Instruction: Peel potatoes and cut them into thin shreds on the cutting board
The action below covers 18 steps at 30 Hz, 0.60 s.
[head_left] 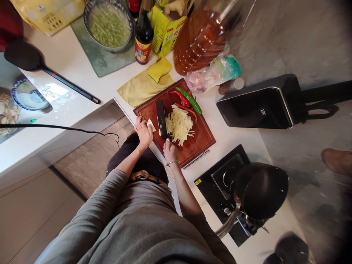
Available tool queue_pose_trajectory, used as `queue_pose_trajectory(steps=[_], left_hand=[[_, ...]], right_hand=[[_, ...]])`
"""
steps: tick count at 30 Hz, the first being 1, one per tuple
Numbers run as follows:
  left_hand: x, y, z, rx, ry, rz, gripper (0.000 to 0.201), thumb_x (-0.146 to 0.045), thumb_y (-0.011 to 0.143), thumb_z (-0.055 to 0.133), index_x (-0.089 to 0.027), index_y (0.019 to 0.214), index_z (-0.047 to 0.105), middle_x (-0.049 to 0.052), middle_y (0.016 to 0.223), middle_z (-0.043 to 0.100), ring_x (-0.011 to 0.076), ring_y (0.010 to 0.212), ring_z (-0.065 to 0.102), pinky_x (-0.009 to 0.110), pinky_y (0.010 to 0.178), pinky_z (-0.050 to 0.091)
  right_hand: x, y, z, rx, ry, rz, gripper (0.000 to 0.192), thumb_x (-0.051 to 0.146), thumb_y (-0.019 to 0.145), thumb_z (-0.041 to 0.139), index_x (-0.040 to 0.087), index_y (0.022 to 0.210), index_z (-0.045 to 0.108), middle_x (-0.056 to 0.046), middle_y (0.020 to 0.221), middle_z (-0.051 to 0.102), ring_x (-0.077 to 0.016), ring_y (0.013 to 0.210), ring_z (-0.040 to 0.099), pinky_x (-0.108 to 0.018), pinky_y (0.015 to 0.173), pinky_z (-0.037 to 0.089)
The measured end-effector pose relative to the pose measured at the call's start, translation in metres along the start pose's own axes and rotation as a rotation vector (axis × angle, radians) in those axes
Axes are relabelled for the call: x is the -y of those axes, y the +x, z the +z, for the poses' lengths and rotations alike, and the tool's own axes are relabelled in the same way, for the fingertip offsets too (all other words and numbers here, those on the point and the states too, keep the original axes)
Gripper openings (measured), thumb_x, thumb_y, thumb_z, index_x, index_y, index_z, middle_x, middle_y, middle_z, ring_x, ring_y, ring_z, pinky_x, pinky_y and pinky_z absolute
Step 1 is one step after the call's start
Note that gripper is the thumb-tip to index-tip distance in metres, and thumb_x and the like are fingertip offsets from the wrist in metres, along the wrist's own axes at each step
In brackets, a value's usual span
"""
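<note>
On the wooden cutting board (189, 156), my right hand (170, 151) grips the handle of a black-bladed kitchen knife (161, 119). Small pale bits cling to the blade. My left hand (144, 132) is closed on a pale yellow potato piece (151, 125) at the board's near left edge, a short way left of the blade. Right of the knife lies a heap of potato shreds (180, 124). Red chilies (181, 98) and a green chili (192, 101) rest behind the heap.
Behind the board are a yellow cloth (140, 88), soy sauce bottle (143, 36), large oil jug (195, 44) and bagged food (203, 77). A bowl of green pieces (110, 27) stands back left. Rightward are a black appliance (255, 106) and a wok (261, 190) on the stove (217, 176).
</note>
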<state>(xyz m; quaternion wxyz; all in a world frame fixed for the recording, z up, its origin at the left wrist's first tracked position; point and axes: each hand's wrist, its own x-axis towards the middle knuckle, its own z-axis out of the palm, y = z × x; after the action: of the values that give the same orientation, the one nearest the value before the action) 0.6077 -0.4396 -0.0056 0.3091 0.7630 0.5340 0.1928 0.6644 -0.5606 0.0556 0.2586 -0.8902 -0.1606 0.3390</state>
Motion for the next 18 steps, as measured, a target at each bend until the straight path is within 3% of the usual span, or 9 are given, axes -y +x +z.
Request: queue_pose_trajectory(steps=[5,11,18], left_hand=[[0.004,-0.004,-0.005,0.043,0.012,0.007,0.027,-0.029,0.09,0.035,-0.014,0.106,0.051,0.019,0.144,0.034,0.0227,0.142,0.017,0.045,0.113,0.015],[0.006,-0.006,-0.002,0.046,0.042,0.025,0.025,-0.029,0.09,0.035,-0.014,0.102,0.051,0.021,0.147,0.029,0.0244,0.143,0.013,0.048,0.112,0.015],[0.004,-0.005,0.004,0.01,0.056,0.0,0.026,-0.028,0.089,0.034,-0.014,0.103,0.051,0.02,0.145,0.032,0.0234,0.143,0.014,0.047,0.112,0.016]], right_hand=[[0.004,-0.01,0.0,0.026,-0.016,-0.062,0.072,0.064,0.089,0.011,0.017,0.066,0.06,-0.006,0.053,0.061,-0.0147,0.05,0.058,-0.023,0.051,0.038],[0.008,-0.012,-0.002,0.025,-0.224,-0.181,0.064,0.054,0.093,0.018,0.016,0.077,0.067,-0.011,0.065,0.067,-0.0184,0.061,0.063,-0.024,0.055,0.037],[0.014,-0.014,-0.002,0.075,-0.427,-0.141,0.054,0.044,0.096,0.025,0.011,0.096,0.068,-0.015,0.078,0.071,-0.0211,0.069,0.066,-0.024,0.056,0.035]])
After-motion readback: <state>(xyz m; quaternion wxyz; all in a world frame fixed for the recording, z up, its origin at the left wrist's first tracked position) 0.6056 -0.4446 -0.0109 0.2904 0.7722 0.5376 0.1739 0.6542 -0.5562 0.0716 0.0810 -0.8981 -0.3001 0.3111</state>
